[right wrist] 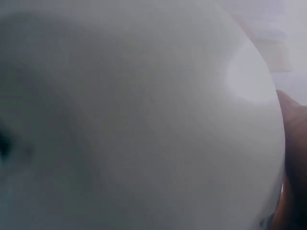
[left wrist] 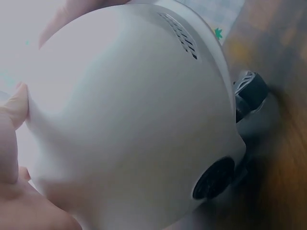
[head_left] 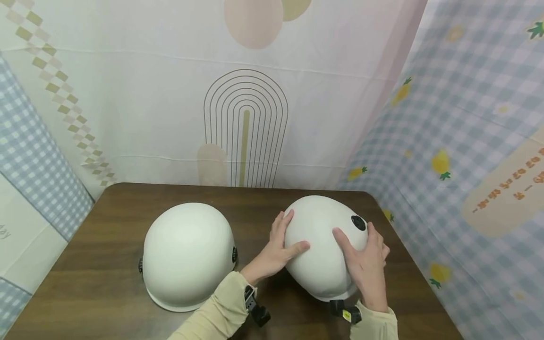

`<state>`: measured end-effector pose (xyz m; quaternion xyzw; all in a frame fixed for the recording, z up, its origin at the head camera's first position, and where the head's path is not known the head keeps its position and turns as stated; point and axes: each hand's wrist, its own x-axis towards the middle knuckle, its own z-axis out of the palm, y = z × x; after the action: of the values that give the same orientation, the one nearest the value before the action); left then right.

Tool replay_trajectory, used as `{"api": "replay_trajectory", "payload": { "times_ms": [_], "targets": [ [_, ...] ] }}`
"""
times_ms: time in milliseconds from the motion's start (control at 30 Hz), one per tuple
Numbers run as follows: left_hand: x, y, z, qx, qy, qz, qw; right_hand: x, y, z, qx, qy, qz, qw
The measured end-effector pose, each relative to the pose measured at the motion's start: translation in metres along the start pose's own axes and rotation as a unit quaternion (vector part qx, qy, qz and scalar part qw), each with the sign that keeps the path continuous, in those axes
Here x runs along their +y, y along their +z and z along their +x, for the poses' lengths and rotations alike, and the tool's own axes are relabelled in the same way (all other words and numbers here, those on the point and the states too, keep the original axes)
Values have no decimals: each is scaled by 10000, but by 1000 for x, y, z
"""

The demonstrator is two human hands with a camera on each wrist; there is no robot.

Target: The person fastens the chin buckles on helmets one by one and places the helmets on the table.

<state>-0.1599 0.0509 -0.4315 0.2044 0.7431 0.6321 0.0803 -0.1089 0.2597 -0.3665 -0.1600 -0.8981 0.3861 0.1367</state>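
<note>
A white helmet (head_left: 318, 231) with a round black knob (head_left: 359, 223) is held tilted between both hands at the right of the table. My left hand (head_left: 275, 251) grips its left side, thumb lying across the shell and fingers spread along the far edge. On the other side my right hand (head_left: 366, 262) holds it, thumb on the shell near the knob and fingers wrapped round the right edge. Slotted vents (left wrist: 181, 37) and a black knob (left wrist: 214, 178) show in the left wrist view. The smooth shell (right wrist: 158, 120) fills most of the right wrist view.
A second white helmet (head_left: 189, 255), dome up with black side knobs, sits on the left of the brown wooden table (head_left: 102, 283). Patterned cloth (head_left: 170, 108) hangs behind the table, and blue checked cloth (head_left: 425, 203) borders its right edge.
</note>
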Motion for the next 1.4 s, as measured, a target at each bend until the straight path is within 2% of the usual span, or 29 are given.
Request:
{"api": "replay_trajectory", "payload": {
  "times_ms": [67, 133, 200, 300, 367, 433, 533, 667, 800, 1000, 1200, 1400],
  "targets": [
    [0, 0, -1, -51, -71, -126, 9999, -1, -1, 0, 89, -43, 16, 9999],
    [10, -2, -6, -85, -136, -256, 9995, -2, -2, 0, 143, -96, 42, 9998],
    [11, -2, -8, -105, -185, -360, 9991, -2, -2, 1, 180, -141, 122, 9997],
    [7, -2, -8, -80, -232, -447, 9987, -1, -1, 2, 242, -196, 289, 9991],
    [-5, 0, -5, -65, -250, -497, 9984, -1, 0, 3, 272, -215, 381, 9987],
    [-8, 0, -5, -32, -271, -562, 9980, -2, 0, 3, 257, -229, 416, 9985],
    [-9, -1, -7, -6, -370, -660, 9971, -4, 0, 2, 184, -267, 386, 9987],
    [-7, 1, -11, -5, -668, -999, 9927, -8, -1, -1, 47, -317, 333, 9989],
    [-4, 3, -12, 183, -873, -1316, 9873, -12, 0, -5, -70, -426, 354, 9984],
    [-6, 6, -11, 422, -1004, -1269, 9859, -16, 4, -8, -19, -514, 421, 9978],
    [-9, 4, -11, 401, -1023, -1279, 9857, -17, 6, -8, -10, -474, 456, 9978],
    [-12, 6, -15, 272, -1108, -1545, 9814, -17, 6, -8, 2, -606, 409, 9973]
  ]
}}
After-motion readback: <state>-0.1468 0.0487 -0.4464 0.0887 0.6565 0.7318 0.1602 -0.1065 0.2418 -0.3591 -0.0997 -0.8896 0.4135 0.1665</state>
